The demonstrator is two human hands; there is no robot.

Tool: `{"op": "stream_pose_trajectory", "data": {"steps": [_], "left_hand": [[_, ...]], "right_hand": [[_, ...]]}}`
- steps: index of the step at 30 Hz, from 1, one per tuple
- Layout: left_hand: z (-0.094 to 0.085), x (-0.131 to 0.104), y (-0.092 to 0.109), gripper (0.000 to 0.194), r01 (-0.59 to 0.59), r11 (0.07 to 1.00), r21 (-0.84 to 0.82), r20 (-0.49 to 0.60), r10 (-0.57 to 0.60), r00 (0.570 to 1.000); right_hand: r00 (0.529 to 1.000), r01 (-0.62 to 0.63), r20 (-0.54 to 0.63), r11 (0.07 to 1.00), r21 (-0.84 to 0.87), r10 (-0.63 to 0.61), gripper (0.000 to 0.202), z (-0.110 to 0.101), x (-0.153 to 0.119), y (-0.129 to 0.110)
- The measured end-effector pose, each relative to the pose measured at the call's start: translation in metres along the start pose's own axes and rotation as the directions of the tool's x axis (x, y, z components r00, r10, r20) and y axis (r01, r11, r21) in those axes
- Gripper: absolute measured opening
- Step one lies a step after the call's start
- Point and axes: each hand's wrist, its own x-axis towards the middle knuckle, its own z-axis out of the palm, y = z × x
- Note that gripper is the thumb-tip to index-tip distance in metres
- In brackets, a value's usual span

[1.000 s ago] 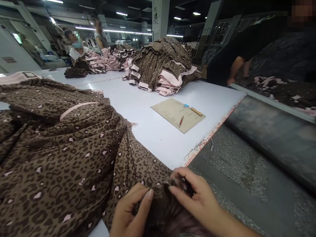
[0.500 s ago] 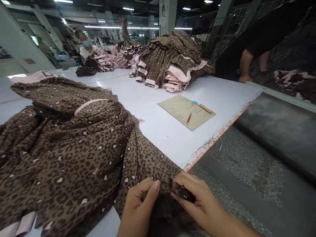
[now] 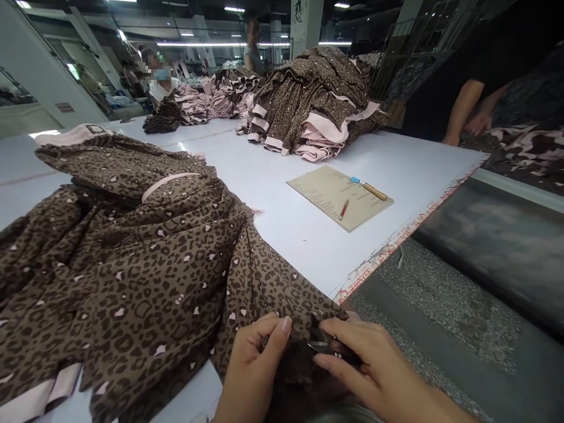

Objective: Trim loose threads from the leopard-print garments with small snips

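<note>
A leopard-print garment (image 3: 167,258) in brown, with small pale pink shapes and pink bands, lies bunched over the left part of the table. Its near edge runs down to my hands. My left hand (image 3: 255,367) is closed on that edge, thumb on top of the fabric. Between the thumb and fingers of my right hand (image 3: 374,361) is a pair of thread snips (image 3: 318,345). Their blades point left, close to the cloth, and look slightly parted. The fabric below my hands is dark and hard to make out.
A stack of paper sheets (image 3: 326,194) lies on the white table (image 3: 282,247), with a red pen (image 3: 344,209) and a wooden-handled tool (image 3: 373,190) on top. Behind stands a big garment pile (image 3: 317,88). A co-worker's arm (image 3: 465,108) rests at the right edge.
The view has shifted a little, so the table appears farther right. The snips' blades show more clearly in my right hand. At the right, the co-worker's hands have moved.
</note>
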Motion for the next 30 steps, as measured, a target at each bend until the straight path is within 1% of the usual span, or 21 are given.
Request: {"op": "stream_pose_trajectory", "data": {"steps": [3, 6, 11, 14, 16, 18, 20, 23, 27, 29, 30], "left_hand": [[-0.002, 0.001, 0.001, 0.039, -0.056, 0.997, 0.056, 0.056, 0.053, 0.997], [-0.004, 0.001, -0.001, 0.035, -0.095, 0.988, 0.118, 0.085, 0.085, 0.993], [-0.006, -0.001, -0.001, 0.034, -0.14, 0.975, 0.171, 0.09, 0.126, 0.988], [-0.005, -0.002, 0.003, 0.035, -0.153, 0.971, 0.181, 0.115, 0.134, 0.984], [-0.004, -0.002, 0.005, 0.034, -0.159, 0.97, 0.182, 0.107, 0.141, 0.984], [-0.004, -0.001, 0.006, 0.035, -0.166, 0.971, 0.17, 0.079, 0.154, 0.985], [-0.006, -0.001, 0.004, 0.035, -0.177, 0.971, 0.162, 0.05, 0.171, 0.984], [-0.009, 0.0, -0.002, 0.032, -0.176, 0.969, 0.173, 0.021, 0.175, 0.984], [-0.011, 0.001, -0.009, 0.026, -0.15, 0.971, 0.185, 0.027, 0.147, 0.989], [-0.009, 0.0, -0.008, 0.021, -0.166, 0.963, 0.213, 0.036, 0.162, 0.986], [-0.008, -0.001, -0.006, 0.019, -0.191, 0.954, 0.23, 0.041, 0.187, 0.982]], "right_hand": [[0.999, -0.02, 0.036, 1.0, -0.004, 0.02, 0.015, 0.0, 0.001, -0.004], [0.998, -0.034, 0.055, 0.999, -0.007, 0.035, 0.015, -0.002, 0.002, -0.006], [1.0, -0.027, 0.015, 0.999, -0.025, 0.028, 0.015, -0.004, 0.001, -0.008], [0.997, -0.033, 0.069, 0.999, -0.036, 0.036, 0.015, -0.004, 0.001, -0.009], [0.995, -0.023, 0.092, 0.999, -0.048, 0.027, 0.015, -0.003, 0.002, -0.009], [0.997, 0.007, 0.08, 0.998, -0.062, -0.002, 0.016, -0.003, 0.002, -0.008], [0.996, 0.036, 0.079, 0.997, -0.072, -0.031, 0.018, -0.003, 0.002, -0.008], [0.993, 0.049, 0.11, 0.996, -0.08, -0.04, 0.021, -0.004, 0.003, -0.009], [0.994, 0.044, 0.104, 0.996, -0.073, -0.036, 0.024, -0.004, 0.003, -0.011], [0.996, 0.027, 0.083, 0.998, -0.053, -0.022, 0.024, -0.003, 0.003, -0.009], [0.998, 0.016, 0.063, 0.999, -0.036, -0.013, 0.025, -0.004, 0.003, -0.007]]}}
